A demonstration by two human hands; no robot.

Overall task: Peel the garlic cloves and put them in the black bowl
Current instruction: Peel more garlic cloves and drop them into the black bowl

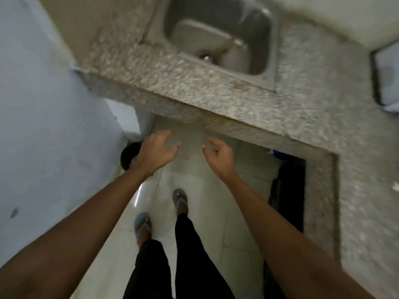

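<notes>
No garlic and no black bowl can be made out in this blurred head view. My left hand hangs in the air over the floor, fingers spread, holding nothing. My right hand is beside it, fingers loosely curled and apart, also holding nothing. Both hands are below and in front of the granite counter's edge, touching nothing.
A steel sink is set into the speckled counter. A dark-framed flat object lies at the counter's right edge. A round black thing sits on the floor by the left wall. A dark opening lies under the counter. My sandalled feet stand on pale tiles.
</notes>
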